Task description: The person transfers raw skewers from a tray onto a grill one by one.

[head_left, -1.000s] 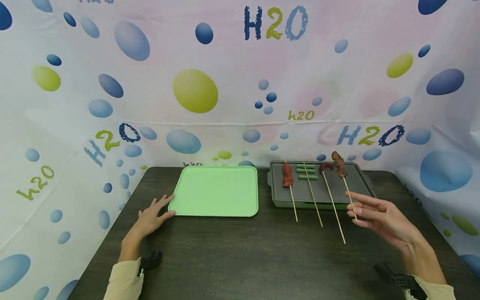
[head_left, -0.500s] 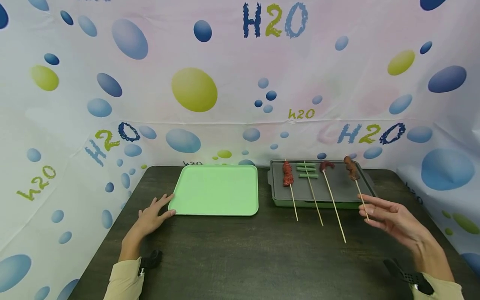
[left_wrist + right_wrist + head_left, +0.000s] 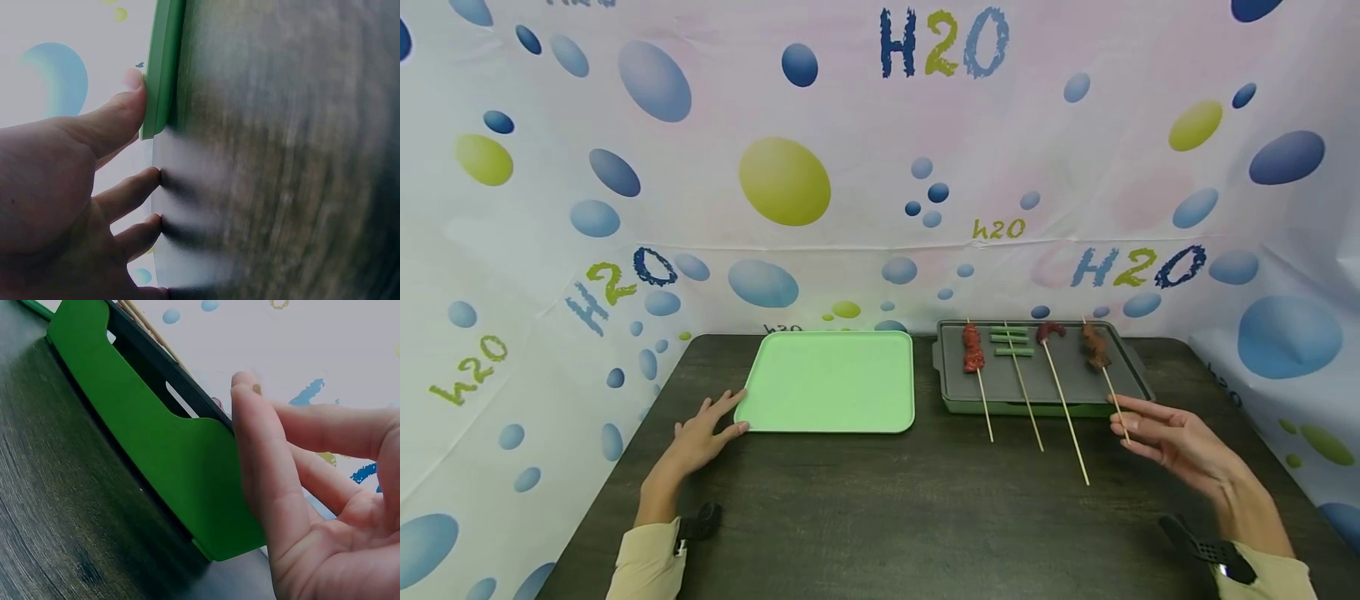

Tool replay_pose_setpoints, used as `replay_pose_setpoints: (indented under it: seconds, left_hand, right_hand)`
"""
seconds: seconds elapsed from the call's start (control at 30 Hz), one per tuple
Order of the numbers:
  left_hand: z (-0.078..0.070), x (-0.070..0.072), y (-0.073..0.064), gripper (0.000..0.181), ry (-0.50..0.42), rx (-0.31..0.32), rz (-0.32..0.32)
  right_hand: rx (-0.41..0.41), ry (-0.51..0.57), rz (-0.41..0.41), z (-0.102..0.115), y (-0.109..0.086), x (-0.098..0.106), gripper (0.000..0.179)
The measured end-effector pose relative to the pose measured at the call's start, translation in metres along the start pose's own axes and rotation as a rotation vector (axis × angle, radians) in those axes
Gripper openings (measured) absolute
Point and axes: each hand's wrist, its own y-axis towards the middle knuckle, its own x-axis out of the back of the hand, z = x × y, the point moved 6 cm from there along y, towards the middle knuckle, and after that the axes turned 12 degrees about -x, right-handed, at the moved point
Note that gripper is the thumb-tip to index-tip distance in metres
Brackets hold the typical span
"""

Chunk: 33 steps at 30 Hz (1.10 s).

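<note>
My right hand (image 3: 1168, 433) pinches the lower stick of a brown meat skewer (image 3: 1095, 346), whose meat end lies over the right side of a dark grill plate (image 3: 1002, 387) on a green base (image 3: 156, 431). To its left on the plate are a skewer with a dark red curled piece (image 3: 1049, 332), one with green stalks (image 3: 1013, 352), and one with red meat chunks (image 3: 973, 348); their sticks overhang the front edge. At the light green tray (image 3: 831, 383), my left hand (image 3: 696, 437) touches the near left corner, thumb (image 3: 119, 115) against the rim and other fingers spread on the table.
A dark wood-grain table (image 3: 880, 517) carries the tray and the grill, with a narrow gap between them. Behind and beside it hangs a white sheet (image 3: 850, 108) printed with bubbles and "H2O". Black straps (image 3: 1210, 550) circle both wrists.
My right hand has shifted the brown meat skewer to the right and lowered its meat end toward the grill plate. The left hand, tray and other skewers stay as they were.
</note>
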Motion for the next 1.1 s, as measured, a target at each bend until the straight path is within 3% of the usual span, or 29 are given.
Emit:
replay_pose_setpoints:
  seconds: [0.77,0.93,1.1]
  left_hand:
    - [0.0010,0.0014,-0.0057,0.065,-0.026,0.013,0.011]
    - [0.0031,0.0008,-0.0046,0.065,-0.023,0.009,0.006]
    - [0.0032,0.0017,-0.0038,0.065,-0.027,0.009,0.010]
  right_hand:
    - [-0.039,0.093,0.162,-0.0089,0.0009,0.0001,0.044]
    - [-0.045,0.042,0.085,-0.0094,0.0031,0.0004,0.039]
    - [-0.036,-0.073,-0.083,-0.0053,-0.0006,0.0021,0.029]
